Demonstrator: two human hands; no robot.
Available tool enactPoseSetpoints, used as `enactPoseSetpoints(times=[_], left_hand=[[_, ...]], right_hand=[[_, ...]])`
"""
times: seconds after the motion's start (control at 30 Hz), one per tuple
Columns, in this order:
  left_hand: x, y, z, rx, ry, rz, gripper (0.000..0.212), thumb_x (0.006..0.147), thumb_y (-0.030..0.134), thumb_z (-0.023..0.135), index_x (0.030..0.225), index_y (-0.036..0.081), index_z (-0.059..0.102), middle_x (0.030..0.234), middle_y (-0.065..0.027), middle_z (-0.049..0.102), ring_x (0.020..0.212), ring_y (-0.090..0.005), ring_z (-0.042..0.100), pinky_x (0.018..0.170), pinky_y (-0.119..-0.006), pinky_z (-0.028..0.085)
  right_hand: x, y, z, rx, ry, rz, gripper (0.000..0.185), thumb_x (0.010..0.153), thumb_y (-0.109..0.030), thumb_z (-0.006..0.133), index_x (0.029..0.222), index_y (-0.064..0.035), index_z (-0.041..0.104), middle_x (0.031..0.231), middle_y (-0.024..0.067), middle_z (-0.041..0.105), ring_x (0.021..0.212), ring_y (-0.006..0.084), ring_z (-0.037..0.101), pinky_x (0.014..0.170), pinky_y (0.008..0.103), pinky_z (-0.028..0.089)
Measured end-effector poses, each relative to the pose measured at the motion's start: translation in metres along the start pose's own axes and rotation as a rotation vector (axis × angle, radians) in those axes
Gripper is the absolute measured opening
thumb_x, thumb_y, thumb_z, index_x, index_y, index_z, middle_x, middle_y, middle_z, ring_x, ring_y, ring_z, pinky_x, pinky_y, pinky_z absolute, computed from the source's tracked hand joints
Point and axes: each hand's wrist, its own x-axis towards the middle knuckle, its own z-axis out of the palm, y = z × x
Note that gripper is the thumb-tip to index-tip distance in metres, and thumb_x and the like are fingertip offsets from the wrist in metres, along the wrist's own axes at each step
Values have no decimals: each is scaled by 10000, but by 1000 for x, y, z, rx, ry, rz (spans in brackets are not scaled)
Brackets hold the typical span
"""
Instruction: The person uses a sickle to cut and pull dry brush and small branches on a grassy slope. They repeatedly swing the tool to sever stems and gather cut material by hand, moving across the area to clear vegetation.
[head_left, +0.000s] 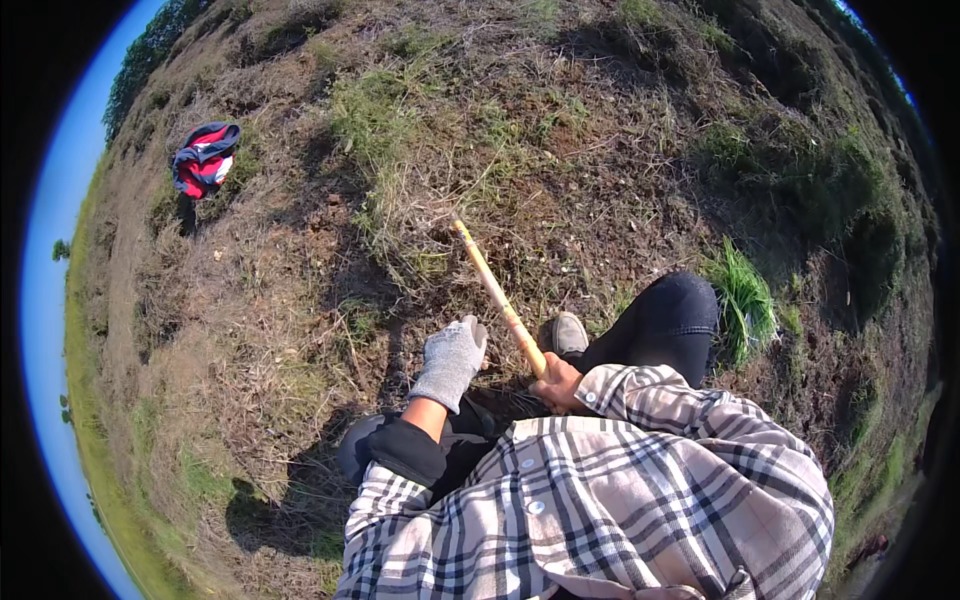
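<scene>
My right hand (559, 382), bare, is wrapped around the near end of a pale yellow wooden handle (496, 292). The handle slants away to the upper left, and its coloured far end reaches dry grass; whether a tool head is attached there cannot be seen. My left hand (454, 356) wears a grey knit work glove with a darker palm side. It hovers just left of the handle, apart from it, with the fingers curled and turned away. Whether anything is inside those fingers is hidden.
A bundle of cut green grass (742, 304) lies right of my bent knee (682, 300). Red, navy and white cloth (205, 159) rests on low brush at the upper left. Tufts of weeds (375, 120) stand ahead. My shoe (568, 334) is beside the handle.
</scene>
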Motion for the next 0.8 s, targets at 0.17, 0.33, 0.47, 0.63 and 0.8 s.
enactPoseSetpoints(times=[0.17, 0.33, 0.47, 0.63, 0.8], left_hand=[[20, -2, 44, -722, -106, -200, 490, 834, 464, 488, 992, 2, 524, 840, -205, 619, 753, -339, 607, 650, -438, 454], [22, 8, 69, -786, -340, -137, 373, 838, 337, 567, 982, -7, 562, 831, -102, 623, 736, -188, 577, 680, -324, 452], [20, 28, 74, -1156, -531, -273, 406, 871, 424, 506, 1031, 52, 532, 854, -60, 579, 717, -126, 561, 609, -235, 439], [31, 61, 95, -1654, -482, -460, 600, 842, 565, 438, 1129, 39, 426, 959, -128, 571, 822, -247, 578, 733, -351, 464], [64, 88, 102, -2157, -264, -457, 509, 825, 508, 490, 1009, 34, 468, 841, -94, 557, 710, -206, 564, 665, -357, 497]], right_hand=[[-18, 3, -19, 7, -61, -106, 415, 768, -129, 589, 1082, -45, 331, 610, 57, 487, 420, 137, 495, 361, 269, 405], [-51, 18, -54, -282, 39, -94, 444, 694, -244, 651, 1007, -41, 409, 769, 149, 564, 728, 270, 603, 622, 374, 461], [-71, 33, -64, -382, 69, -99, 514, 673, -309, 687, 1041, -57, 433, 834, 195, 584, 813, 352, 592, 697, 414, 442], [-76, 32, -62, -396, 88, -68, 509, 671, -305, 690, 1040, -66, 433, 815, 207, 588, 815, 368, 596, 692, 428, 445], [-78, 23, -63, -408, 108, -45, 499, 671, -288, 684, 1037, -64, 429, 811, 214, 588, 808, 380, 594, 692, 443, 447]])
